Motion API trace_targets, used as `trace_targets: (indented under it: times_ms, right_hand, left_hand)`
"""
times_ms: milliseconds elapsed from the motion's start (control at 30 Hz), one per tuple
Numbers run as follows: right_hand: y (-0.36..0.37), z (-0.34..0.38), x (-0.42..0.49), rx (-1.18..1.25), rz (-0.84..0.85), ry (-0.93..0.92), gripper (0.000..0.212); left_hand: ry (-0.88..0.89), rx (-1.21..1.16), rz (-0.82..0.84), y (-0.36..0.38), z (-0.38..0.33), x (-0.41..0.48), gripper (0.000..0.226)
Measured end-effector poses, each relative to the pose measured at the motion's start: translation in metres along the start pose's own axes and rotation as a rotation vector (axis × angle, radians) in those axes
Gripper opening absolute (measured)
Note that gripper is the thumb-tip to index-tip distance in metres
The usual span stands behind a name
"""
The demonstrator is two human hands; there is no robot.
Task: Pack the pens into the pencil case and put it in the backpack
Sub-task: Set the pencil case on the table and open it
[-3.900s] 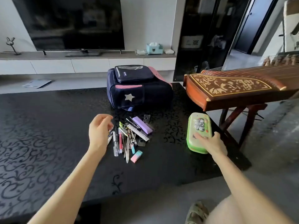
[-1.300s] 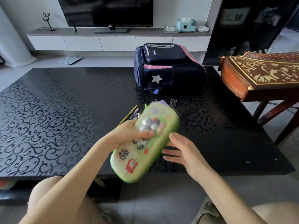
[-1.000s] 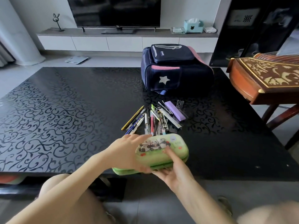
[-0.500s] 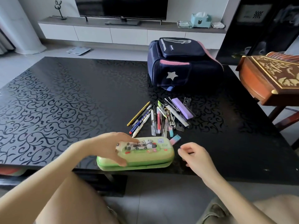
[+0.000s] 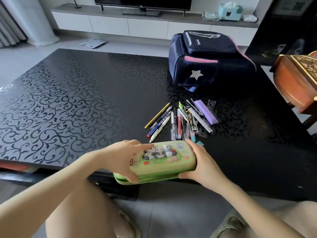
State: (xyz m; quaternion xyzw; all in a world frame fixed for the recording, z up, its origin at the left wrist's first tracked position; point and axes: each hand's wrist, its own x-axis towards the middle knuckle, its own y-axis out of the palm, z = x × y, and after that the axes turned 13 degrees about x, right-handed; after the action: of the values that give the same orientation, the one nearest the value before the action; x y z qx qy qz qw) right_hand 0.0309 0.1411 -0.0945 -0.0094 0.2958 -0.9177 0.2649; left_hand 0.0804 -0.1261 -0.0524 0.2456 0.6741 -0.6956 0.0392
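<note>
A green pencil case (image 5: 161, 162) with a panda picture lies closed at the near edge of the black table (image 5: 72, 107). My left hand (image 5: 123, 157) grips its left end, thumb under the rim. Its right end sits in my right hand (image 5: 204, 164). Just beyond the case, several pens and pencils (image 5: 173, 121) lie loose in a fan, with a purple eraser box (image 5: 206, 112) and a clear ruler among them. The navy backpack (image 5: 207, 59) with a silver star stands further back, zipped shut.
A carved wooden instrument (image 5: 298, 79) on a stand juts in at the right, close to the table edge. A TV unit (image 5: 154, 23) runs along the far wall. My knees are below the table's front edge.
My right hand, free half a second ago, has closed on the right end of the case. The case has shifted slightly right and tilted toward me. The pens and backpack have not moved.
</note>
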Motion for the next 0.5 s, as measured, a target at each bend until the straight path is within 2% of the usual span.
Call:
trace_targets:
  times_ms: [67, 133, 233, 300, 367, 500]
  right_hand:
    - [0.005, -0.008, 0.001, 0.184, -0.058, 0.005, 0.109]
    - [0.009, -0.012, -0.001, 0.276, -0.100, -0.010, 0.098]
    - [0.024, -0.011, -0.007, 0.248, -0.133, -0.019, 0.094]
    - [0.038, -0.004, -0.007, 0.134, -0.134, -0.108, 0.088]
    - [0.054, 0.007, -0.004, 0.061, -0.129, -0.169, 0.081]
    - [0.071, 0.026, 0.011, -0.034, -0.058, -0.199, 0.074]
  left_hand:
    - [0.012, -0.233, 0.061, -0.012, 0.013, -0.002, 0.089]
    - [-0.006, -0.581, 0.057, -0.023, 0.027, -0.007, 0.062]
    - [-0.191, -1.024, -0.163, -0.029, 0.046, -0.012, 0.034]
    - [-0.375, -1.056, -0.378, -0.026, 0.058, -0.011, 0.023]
    - [-0.543, -0.899, -0.518, -0.017, 0.071, -0.007, 0.028]
    - [-0.707, -0.698, -0.568, 0.004, 0.090, -0.003, 0.038]
